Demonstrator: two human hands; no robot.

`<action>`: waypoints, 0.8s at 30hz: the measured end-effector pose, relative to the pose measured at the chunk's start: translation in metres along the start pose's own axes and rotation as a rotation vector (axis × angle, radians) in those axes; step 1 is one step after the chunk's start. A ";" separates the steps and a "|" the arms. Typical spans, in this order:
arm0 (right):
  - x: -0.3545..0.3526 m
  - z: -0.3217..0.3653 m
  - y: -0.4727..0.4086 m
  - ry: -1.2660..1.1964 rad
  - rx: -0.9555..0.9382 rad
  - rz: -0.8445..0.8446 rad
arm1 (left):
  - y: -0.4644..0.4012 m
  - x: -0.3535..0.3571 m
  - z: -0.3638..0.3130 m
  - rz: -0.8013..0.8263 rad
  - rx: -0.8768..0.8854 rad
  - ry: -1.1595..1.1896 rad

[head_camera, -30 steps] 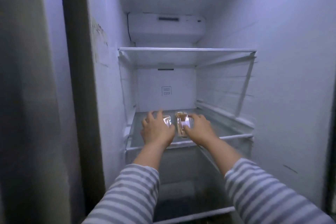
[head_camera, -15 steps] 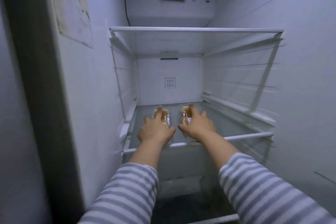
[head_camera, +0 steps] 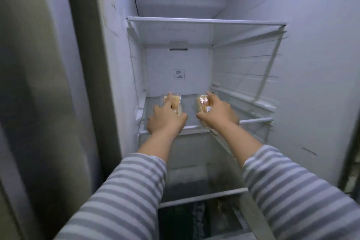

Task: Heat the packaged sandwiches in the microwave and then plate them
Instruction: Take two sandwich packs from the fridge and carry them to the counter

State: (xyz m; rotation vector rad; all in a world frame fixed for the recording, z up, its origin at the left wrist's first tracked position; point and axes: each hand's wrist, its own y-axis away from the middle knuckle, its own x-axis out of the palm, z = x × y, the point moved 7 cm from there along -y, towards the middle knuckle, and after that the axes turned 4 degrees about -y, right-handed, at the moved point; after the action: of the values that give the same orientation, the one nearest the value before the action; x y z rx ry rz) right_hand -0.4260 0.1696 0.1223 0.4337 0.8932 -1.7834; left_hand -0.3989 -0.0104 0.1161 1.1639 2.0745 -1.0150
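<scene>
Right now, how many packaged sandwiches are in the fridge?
2. The left sandwich sits on the glass shelf under the left hand; the right sandwich is gripped by the right hand.

I'm looking straight into an open fridge (head_camera: 194, 68), so this reads as a kitchen, likely a home: white inner walls, a glass shelf (head_camera: 206, 22) up top, another shelf (head_camera: 253, 120) below it, a vent panel (head_camera: 179, 74) on the back wall, and the door edge (head_camera: 85, 64) at left.
</scene>
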 end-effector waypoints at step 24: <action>-0.041 -0.099 0.426 0.111 0.178 0.125 | 0.399 -0.021 0.142 0.334 0.006 -0.094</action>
State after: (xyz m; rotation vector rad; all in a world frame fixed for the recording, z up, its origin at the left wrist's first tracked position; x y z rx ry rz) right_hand -0.0327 0.1949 -0.0719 0.6942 0.7680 -1.7434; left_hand -0.0267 -0.0006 -0.0863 1.3813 1.7312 -0.8956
